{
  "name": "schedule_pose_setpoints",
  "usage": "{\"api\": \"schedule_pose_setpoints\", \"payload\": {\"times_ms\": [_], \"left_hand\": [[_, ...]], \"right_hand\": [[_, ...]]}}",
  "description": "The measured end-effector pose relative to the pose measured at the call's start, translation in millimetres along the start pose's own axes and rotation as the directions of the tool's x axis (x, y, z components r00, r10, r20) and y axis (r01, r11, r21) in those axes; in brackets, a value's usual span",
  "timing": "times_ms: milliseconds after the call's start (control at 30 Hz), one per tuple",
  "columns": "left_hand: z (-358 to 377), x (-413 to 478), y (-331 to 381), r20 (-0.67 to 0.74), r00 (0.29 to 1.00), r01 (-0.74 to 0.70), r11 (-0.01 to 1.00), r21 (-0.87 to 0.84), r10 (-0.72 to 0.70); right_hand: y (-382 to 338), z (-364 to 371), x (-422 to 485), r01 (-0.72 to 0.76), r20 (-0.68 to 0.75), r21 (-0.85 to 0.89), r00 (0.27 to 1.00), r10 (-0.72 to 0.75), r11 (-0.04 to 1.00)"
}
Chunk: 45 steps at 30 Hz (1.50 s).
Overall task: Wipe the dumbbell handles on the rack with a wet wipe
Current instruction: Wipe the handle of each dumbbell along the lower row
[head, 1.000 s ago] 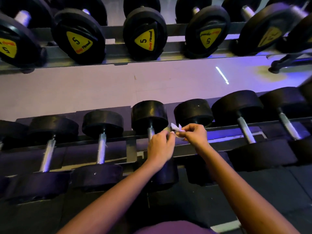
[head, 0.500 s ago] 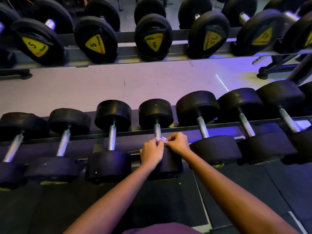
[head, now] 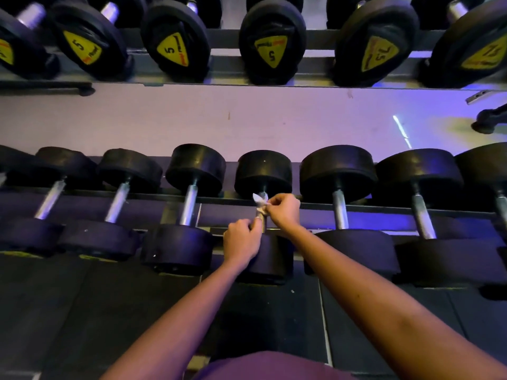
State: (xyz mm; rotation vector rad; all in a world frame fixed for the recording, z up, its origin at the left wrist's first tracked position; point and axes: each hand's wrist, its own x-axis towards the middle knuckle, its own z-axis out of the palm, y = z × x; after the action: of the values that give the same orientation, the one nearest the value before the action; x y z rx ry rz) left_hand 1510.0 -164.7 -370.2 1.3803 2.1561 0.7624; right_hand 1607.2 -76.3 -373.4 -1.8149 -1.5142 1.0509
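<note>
Head view, and I see both arms stretched forward to the lower rack (head: 384,209). The right grip (head: 284,211), wrist bent, pinches the white wipe (head: 258,201) wrapped on a dumbbell's handle (head: 262,226). The left grip (head: 241,242) sits lower, fingers curled, pinching that handle just below the wipe.

At frame centre, the white wet wipe (head: 258,200) sits on the black round-headed dumbbell (head: 264,172); your left hand (head: 241,241) is below-left of it, your right hand (head: 284,211) just right; yellow-labelled black dumbbells (head: 271,42) line the top.
</note>
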Motion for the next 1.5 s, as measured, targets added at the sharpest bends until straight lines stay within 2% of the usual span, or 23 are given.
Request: {"api": "schedule_pose_setpoints", "payload": {"times_ms": [167, 367, 433, 567, 733, 867, 1067, 1133, 1267, 1500], "left_hand": [[0, 3, -4, 0.036, 0.999, -0.006, 1.000, -0.030, 0.007], [3, 7, -8, 0.040, 0.999, -0.023, 0.999, -0.042, 0.025], [2, 9, -8, 0.048, 0.998, -0.034, 0.999, -0.036, 0.036], [3, 10, -9, 0.051, 0.998, -0.035, 0.999, -0.021, 0.036], [3, 11, -8, 0.077, 0.996, -0.048, 0.999, -0.018, 0.050], [2, 11, -8, 0.091, 0.995, -0.050, 0.998, -0.027, 0.052], [2, 12, -9, 0.102, 0.994, -0.046, 0.999, 0.003, 0.046], [3, 13, -9, 0.109, 0.993, -0.051, 0.999, 0.008, 0.050], [3, 15, -8, 0.116, 0.992, -0.055, 0.998, 0.025, 0.052], [3, 14, -9, 0.125, 0.989, -0.078, 0.997, 0.011, 0.076]], "right_hand": [[-9, 6, 16, -0.030, -0.022, 0.002, 0.999, 0.030, 1.000], [6, -2, -13, -0.037, 0.128, -0.124, 0.990, 0.053, 0.992], [13, -4, -25, -0.061, 0.154, -0.115, 0.985, 0.078, 0.992], [12, -4, -25, -0.064, 0.114, -0.056, 0.991, 0.070, 0.996], [-9, 3, 13, -0.003, -0.036, 0.004, 0.999, 0.003, 1.000], [-12, 7, 27, -0.006, -0.053, 0.008, 0.999, 0.006, 1.000], [4, -5, -5, -0.058, 0.156, -0.060, 0.985, 0.067, 0.997], [15, -7, -20, -0.088, 0.172, -0.056, 0.980, 0.097, 0.995], [20, -5, -25, -0.096, 0.133, -0.006, 0.986, 0.096, 0.995], [-9, 2, 20, -0.036, -0.053, 0.084, 0.998, 0.041, 0.996]]}}
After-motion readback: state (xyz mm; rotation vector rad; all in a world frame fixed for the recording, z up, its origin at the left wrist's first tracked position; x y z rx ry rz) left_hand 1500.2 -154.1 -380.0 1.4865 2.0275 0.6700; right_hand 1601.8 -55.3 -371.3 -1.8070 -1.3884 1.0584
